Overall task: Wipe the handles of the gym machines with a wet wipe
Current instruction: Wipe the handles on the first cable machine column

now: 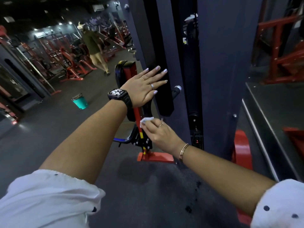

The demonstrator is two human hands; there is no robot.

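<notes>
Dim gym, small ceiling lights (65, 23) far back, edges bowed and soft

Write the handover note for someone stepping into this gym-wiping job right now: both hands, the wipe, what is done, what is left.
Left hand: open, flat against the machine's black upright panel, bracing.
Right hand: pinching the white wet wipe near the curved black handle, beside the red post.
Done: cannot tell how much is already wiped.
Left: wipe that handle, then the knurled handle and the other machines.
</notes>
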